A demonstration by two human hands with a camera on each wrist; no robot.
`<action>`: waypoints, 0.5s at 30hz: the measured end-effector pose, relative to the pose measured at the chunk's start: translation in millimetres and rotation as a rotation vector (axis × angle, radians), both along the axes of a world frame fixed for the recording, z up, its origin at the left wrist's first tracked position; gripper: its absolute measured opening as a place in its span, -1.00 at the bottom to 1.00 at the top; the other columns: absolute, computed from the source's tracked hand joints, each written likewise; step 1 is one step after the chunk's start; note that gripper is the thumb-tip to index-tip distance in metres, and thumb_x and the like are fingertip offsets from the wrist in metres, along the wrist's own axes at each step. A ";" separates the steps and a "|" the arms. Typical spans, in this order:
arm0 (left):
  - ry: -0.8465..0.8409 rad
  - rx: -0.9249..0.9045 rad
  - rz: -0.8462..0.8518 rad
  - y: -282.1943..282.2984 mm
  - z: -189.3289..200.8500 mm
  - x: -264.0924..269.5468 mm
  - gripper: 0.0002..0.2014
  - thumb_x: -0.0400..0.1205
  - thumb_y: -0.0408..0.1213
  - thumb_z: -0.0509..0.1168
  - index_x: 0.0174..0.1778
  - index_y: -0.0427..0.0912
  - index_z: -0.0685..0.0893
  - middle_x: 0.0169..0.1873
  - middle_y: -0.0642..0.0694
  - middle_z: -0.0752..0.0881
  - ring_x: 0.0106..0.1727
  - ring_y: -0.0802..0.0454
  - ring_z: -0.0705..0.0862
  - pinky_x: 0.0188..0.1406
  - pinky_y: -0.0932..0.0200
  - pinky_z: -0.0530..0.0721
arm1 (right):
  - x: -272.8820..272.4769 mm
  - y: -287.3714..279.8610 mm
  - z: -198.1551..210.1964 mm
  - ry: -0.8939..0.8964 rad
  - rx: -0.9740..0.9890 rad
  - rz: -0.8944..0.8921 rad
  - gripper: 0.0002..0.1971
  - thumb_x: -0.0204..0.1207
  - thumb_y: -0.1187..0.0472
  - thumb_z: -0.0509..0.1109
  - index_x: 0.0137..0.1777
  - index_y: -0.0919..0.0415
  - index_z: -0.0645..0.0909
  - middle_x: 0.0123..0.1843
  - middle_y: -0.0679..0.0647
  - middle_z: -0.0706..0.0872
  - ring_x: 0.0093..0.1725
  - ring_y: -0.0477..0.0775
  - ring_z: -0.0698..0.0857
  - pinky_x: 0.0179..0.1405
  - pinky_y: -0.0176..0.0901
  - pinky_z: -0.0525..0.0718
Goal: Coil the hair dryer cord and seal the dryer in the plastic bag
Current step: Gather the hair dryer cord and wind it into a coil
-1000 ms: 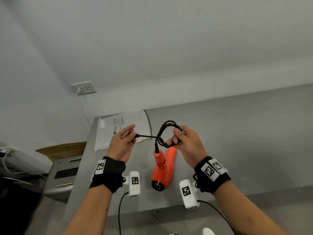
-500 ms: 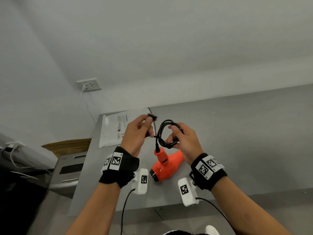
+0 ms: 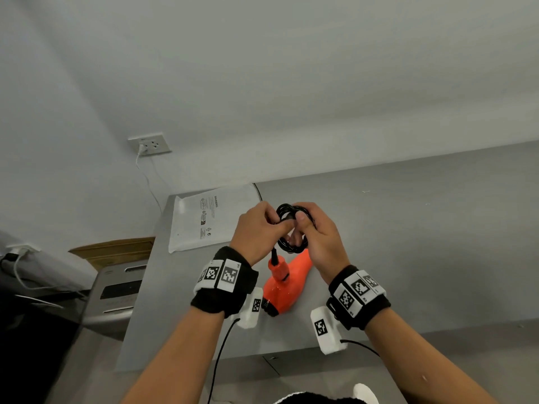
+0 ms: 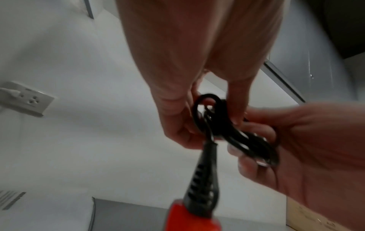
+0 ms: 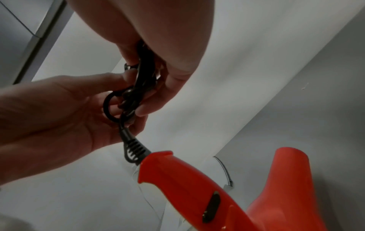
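An orange hair dryer lies on the grey table, its handle raised toward my hands. Its black cord is bundled into a small coil just above the dryer. My right hand grips the coil with its fingers curled through the loops. My left hand pinches the cord's free end at the top of the coil. The white plastic bag with printed warnings lies flat on the table, left of and behind my hands.
A wall socket with a white plug and cable sits on the wall at the left. Beyond the table's left edge stand a grey machine and a brown cardboard box. The table's front edge runs just under my wrists.
My left hand has brought the cord's end from out at the left over to the coil, and both hands now meet on the bundle. The dryer has swung slightly on the table.
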State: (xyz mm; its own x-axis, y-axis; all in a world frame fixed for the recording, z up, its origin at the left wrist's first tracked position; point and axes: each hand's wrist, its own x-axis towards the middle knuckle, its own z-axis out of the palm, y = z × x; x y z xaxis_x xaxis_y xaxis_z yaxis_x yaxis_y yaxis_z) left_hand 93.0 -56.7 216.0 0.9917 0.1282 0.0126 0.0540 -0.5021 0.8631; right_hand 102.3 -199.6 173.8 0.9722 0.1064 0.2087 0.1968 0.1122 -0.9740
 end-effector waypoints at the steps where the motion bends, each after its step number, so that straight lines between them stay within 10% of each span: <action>1: 0.006 -0.058 0.021 -3.3 -1.5 0.8 -0.68 0.51 -0.07 0.49 -0.24 -0.12 0.48 -0.40 -0.23 0.82 -0.39 -0.04 0.82 -0.20 -0.13 0.74 | -1.0 -0.8 0.8 -0.018 -0.013 0.018 -0.80 0.77 0.29 0.20 0.23 0.17 0.64 -0.44 0.10 0.63 -0.41 0.08 0.61 -0.30 -0.06 0.65; 6: 0.069 -0.470 0.046 -10.0 -14.9 3.1 -0.73 0.64 -0.43 0.30 0.21 -0.09 0.51 -0.37 -0.21 0.69 -0.40 -0.04 0.66 -0.27 -0.02 0.64 | -1.5 -1.4 -2.1 0.064 -0.003 0.128 -0.79 0.76 0.30 0.22 0.32 0.16 0.58 -0.51 -0.03 0.58 -0.45 0.10 0.54 -0.43 -0.02 0.66; 10: 0.155 -0.834 -0.034 -8.6 -4.1 4.9 -0.74 0.71 -0.57 0.18 0.13 -0.25 0.72 -0.10 -0.20 0.71 -0.06 -0.06 0.71 0.15 -0.11 0.68 | 3.3 -13.1 -15.0 0.239 0.066 0.129 -0.83 0.77 0.23 0.20 0.27 0.22 0.54 -0.47 0.10 0.52 -0.33 0.29 0.56 -0.44 0.06 0.73; 15: 0.124 -0.693 0.003 -15.9 1.1 9.2 -0.64 0.72 -0.60 0.12 0.27 -0.28 0.75 0.11 -0.27 0.69 0.14 -0.16 0.72 0.21 -0.39 0.74 | 3.0 -20.3 -24.8 0.304 -0.038 0.054 -0.69 0.73 0.25 0.25 0.43 -0.01 0.53 0.05 0.22 0.64 -0.06 0.23 0.74 -0.26 0.00 0.82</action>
State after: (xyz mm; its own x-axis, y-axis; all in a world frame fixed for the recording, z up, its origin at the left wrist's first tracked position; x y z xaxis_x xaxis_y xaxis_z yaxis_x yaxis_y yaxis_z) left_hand 102.2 -72.6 217.0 0.9802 0.0690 -0.1858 0.1728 0.1615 0.9716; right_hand 105.2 -219.9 149.1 0.9822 0.1618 -0.0960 -0.1095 0.0766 -0.9910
